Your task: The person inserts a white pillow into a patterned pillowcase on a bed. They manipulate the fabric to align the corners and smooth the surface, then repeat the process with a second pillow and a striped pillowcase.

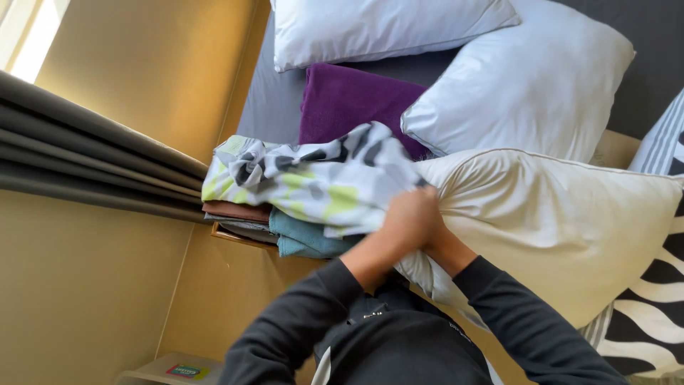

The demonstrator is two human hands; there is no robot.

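A large cream pillow [563, 221] lies in front of me, its near corner gathered where both my hands meet. My left hand [407, 219] is clenched on a patterned pillowcase [313, 182], white with grey and lime patches, which spreads to the left over a pile of cloth. My right hand [440, 239] is mostly hidden behind the left; it appears to grip the pillow's corner. Both arms wear dark sleeves.
Two white pillows [531, 82] and a purple folded cloth [353, 100] rest on a grey-sheeted bed [271, 100]. Folded teal and brown linens [303, 239] are stacked under the pillowcase. Grey curtains [78, 153] hang at left. A black-and-white striped fabric [652, 306] lies at right.
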